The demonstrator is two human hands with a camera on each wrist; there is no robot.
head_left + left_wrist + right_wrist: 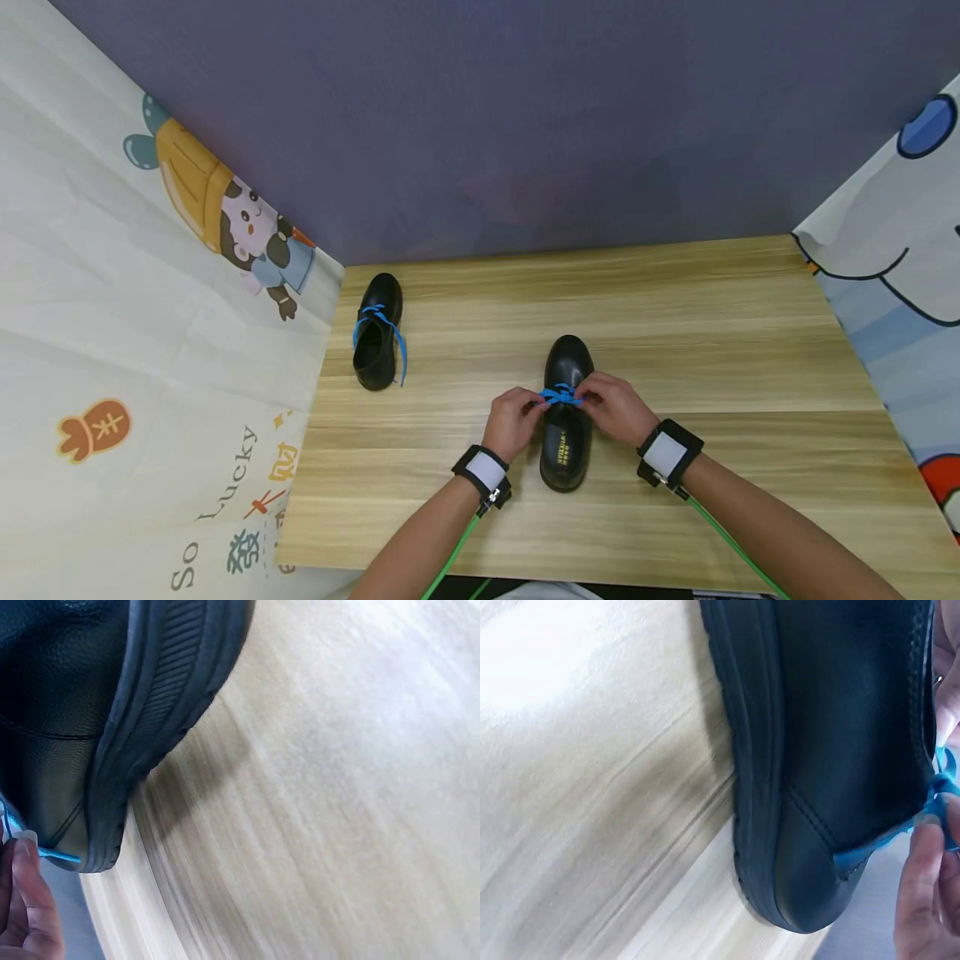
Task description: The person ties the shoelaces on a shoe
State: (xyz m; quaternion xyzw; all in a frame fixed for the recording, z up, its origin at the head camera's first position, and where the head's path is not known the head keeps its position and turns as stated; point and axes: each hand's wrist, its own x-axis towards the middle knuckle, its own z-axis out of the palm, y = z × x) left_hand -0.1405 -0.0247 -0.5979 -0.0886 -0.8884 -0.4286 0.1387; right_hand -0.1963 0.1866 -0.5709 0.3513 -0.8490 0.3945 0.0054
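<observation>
A black leather shoe (567,357) stands upright on the table, toe pointing away, with its blue shoelace (561,395) gathered in a bow-like knot over the instep. On the shoe's left, my left hand (512,423) pinches one side of the lace between thumb and finger. From the right, my right hand (618,410) pinches the other side close to the knot. In the right wrist view, fingertips of the right hand (922,900) hold the blue lace (870,851) above the shoe's front. The left wrist view catches only part of the left hand (34,907) beside the shoe (64,690).
A second black shoe (384,296) with loose blue laces sits at the table's far left. The wooden table (690,325) meets a dark blue-grey panel (510,125) at the back. Printed white curtains (150,333) hang at both sides. Green cables (727,537) run from both wrist straps.
</observation>
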